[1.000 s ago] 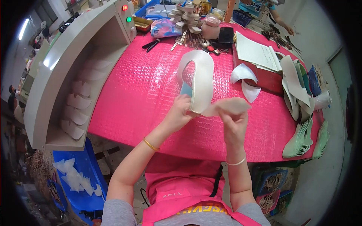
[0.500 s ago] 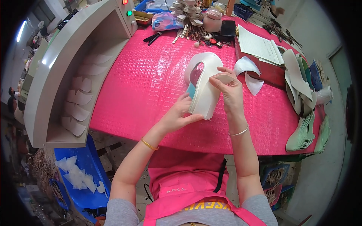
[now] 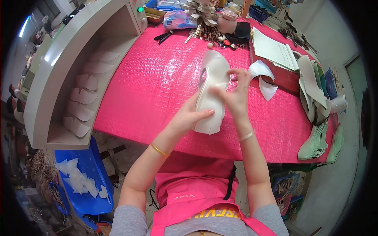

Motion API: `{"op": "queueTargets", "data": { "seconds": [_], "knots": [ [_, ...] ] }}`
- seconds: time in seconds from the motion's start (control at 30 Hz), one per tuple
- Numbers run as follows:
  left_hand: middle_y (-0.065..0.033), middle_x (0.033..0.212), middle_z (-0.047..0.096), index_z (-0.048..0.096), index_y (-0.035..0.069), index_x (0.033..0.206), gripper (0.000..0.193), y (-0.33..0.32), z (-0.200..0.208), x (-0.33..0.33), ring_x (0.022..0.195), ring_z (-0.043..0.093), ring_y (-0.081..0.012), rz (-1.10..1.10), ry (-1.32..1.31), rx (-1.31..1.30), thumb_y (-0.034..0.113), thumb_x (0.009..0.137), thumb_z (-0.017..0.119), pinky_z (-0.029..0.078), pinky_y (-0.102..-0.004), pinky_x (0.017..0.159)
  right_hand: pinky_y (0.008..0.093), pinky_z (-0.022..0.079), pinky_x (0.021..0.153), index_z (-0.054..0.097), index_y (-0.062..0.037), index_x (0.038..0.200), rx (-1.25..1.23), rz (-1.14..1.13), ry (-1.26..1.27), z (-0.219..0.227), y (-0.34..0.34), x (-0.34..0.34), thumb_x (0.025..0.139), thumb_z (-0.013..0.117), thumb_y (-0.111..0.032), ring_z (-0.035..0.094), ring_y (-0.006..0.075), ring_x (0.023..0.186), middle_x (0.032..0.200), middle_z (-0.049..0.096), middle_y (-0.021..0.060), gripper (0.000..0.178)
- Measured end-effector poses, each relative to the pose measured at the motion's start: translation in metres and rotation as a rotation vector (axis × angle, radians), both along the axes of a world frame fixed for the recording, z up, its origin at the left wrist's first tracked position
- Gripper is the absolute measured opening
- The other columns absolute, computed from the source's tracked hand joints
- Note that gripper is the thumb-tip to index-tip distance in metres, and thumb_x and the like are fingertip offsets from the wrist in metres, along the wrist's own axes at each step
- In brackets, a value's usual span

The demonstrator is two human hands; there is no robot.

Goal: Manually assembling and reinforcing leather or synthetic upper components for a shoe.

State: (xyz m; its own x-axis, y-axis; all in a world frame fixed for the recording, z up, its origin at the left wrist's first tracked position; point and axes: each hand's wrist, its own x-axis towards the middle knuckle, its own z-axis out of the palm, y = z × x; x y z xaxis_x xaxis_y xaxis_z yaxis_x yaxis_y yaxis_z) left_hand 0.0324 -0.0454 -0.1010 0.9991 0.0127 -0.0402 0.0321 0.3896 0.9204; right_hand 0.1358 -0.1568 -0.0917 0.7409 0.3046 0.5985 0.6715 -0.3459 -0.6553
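Observation:
A white shoe upper (image 3: 214, 104) with a curved opening is held up above the pink-covered table, its long side toward me. My left hand (image 3: 188, 116) grips its lower left edge, thumb on top and the other fingers hidden behind. Beside its right edge is my right hand (image 3: 237, 94), slightly blurred. The fingers are bent and apart from the thumb, which reaches onto the upper's surface. I see nothing held between them. Just right of that hand, two small white curved pieces (image 3: 261, 70) lie overlapping on the table.
At left, a grey machine (image 3: 45, 94) has white cut pieces (image 3: 80, 112) along its shelf. Below it, a blue chair (image 3: 84, 202) carries translucent scraps. A notepad (image 3: 273, 49), pale uppers (image 3: 311, 84) and stacked green pieces (image 3: 315, 143) stand right. Behind are a pink jar (image 3: 227, 21) and bundled strips (image 3: 206, 29).
My right hand has let go of the flap at the upper's right edge. The upper has turned and flattened, hiding its blue inner side. My left hand has moved up along it.

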Motion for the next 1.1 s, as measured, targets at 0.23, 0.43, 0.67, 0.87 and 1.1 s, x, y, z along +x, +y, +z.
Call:
{"op": "queueTargets", "data": {
  "seconds": [0.23, 0.43, 0.67, 0.87, 1.1],
  "knots": [
    [-0.0138, 0.135, 0.023, 0.01, 0.007, 0.135, 0.076, -0.012, -0.005, -0.022, 0.121, 0.03, -0.0168, 0.114, -0.176, 0.144, -0.001, 0.075, 0.056, 0.028, -0.0296, 0.097, 0.0298, 0.046, 0.073, 0.045, 0.0014, 0.11, 0.441, 0.583, 0.967, -0.025, -0.016, -0.037, 0.072, 0.067, -0.013, 0.055, 0.0178, 0.092, 0.109, 0.05, 0.0134, 0.047],
    [-0.0076, 0.093, 0.059, 0.052, -0.005, 0.103, 0.026, -0.016, -0.014, -0.04, 0.086, 0.054, -0.0096, 0.157, 0.098, 0.27, 0.007, 0.08, 0.057, 0.043, -0.0239, 0.074, 0.0219, 0.045, 0.048, 0.062, 0.002, 0.08, 0.561, 0.272, 0.837, -0.01, 0.006, -0.006, 0.073, 0.066, -0.015, 0.058, 0.011, 0.055, 0.069, 0.061, 0.0062, 0.019],
    [-0.0041, 0.082, 0.061, 0.056, -0.005, 0.094, 0.024, -0.009, -0.017, -0.031, 0.073, 0.054, -0.0068, 0.476, 0.1, 0.402, 0.016, 0.085, 0.052, 0.045, -0.0222, 0.065, 0.0255, 0.046, 0.062, 0.06, 0.0018, 0.088, 0.415, 0.377, 1.035, -0.003, 0.015, 0.01, 0.082, 0.039, -0.057, 0.059, 0.0132, 0.068, 0.077, 0.061, 0.0078, 0.062],
    [-0.0065, 0.079, 0.061, 0.058, -0.003, 0.09, 0.029, 0.018, 0.019, 0.009, 0.068, 0.058, -0.0115, 0.864, -0.022, -0.241, 0.024, 0.086, 0.051, 0.046, -0.0238, 0.061, 0.0282, 0.036, 0.088, 0.051, 0.0031, 0.11, 0.216, 0.739, 0.545, -0.019, 0.016, -0.036, 0.081, 0.057, -0.027, 0.05, 0.0132, 0.098, 0.103, 0.057, 0.0073, 0.043],
    [-0.0087, 0.078, 0.061, 0.058, -0.003, 0.089, 0.035, 0.033, 0.019, 0.008, 0.067, 0.06, -0.014, 0.721, -0.021, -0.332, 0.031, 0.086, 0.05, 0.048, -0.0255, 0.059, 0.0263, 0.041, 0.07, 0.059, 0.0044, 0.091, 0.144, 0.877, 0.756, -0.01, 0.009, -0.035, 0.079, 0.057, -0.009, 0.052, 0.0096, 0.077, 0.08, 0.058, 0.003, 0.018]
  ]
}}
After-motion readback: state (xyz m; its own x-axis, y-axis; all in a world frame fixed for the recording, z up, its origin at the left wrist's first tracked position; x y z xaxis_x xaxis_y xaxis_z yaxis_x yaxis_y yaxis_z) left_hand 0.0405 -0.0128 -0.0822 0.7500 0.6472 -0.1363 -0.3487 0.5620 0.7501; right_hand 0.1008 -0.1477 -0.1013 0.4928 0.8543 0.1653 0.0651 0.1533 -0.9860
